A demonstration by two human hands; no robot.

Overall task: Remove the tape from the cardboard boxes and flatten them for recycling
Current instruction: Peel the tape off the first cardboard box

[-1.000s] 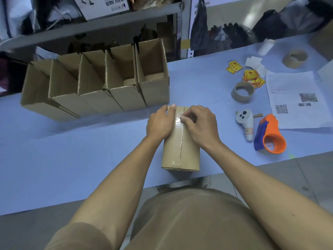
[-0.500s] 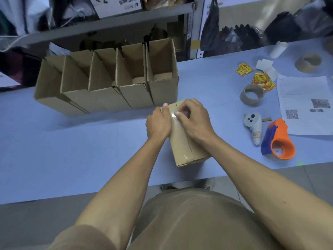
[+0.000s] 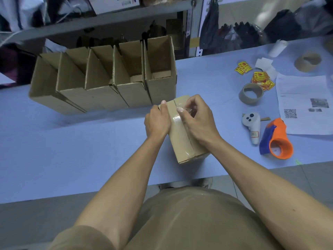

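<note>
Near the tabletop's (image 3: pixel 72 150) front edge, the left hand (image 3: pixel 157 121) grips the box (image 3: pixel 180 139); the right hand (image 3: pixel 198 121) pinches what looks like its tape (image 3: pixel 177 118). Open boxes (image 3: pixel 100 83) stand just behind; a tape dispenser (image 3: pixel 275 139) lies right.

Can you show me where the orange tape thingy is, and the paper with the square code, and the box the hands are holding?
orange tape dispenser (image 3: pixel 278 141), head view, orange body.
paper (image 3: pixel 304 91), head view, blank upper part.
box (image 3: pixel 180 141), head view, top face.

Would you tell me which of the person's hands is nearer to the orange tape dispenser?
Right. The right hand, pinching tape on the closed box, is on the side facing the orange tape dispenser; the left hand grips the box's far side.
</note>
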